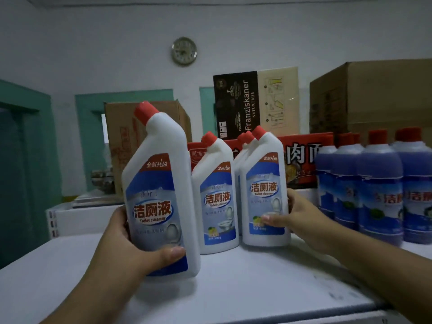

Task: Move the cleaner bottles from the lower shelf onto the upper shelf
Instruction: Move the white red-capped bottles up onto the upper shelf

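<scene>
A brown cardboard box [145,127] stands at the back, left of centre, behind the white shelf [222,293]. In front of it, the left hand [131,246] wraps round the nearest white cleaner bottle [161,183], thumb across its label; the bottle is slightly tilted. A second bottle [217,202] stands just beside it. The right hand [299,216] clasps a third bottle [264,183], thumb on the label. A red carton [304,155] lies behind, and blue bottles [378,190] crowd the right.
</scene>
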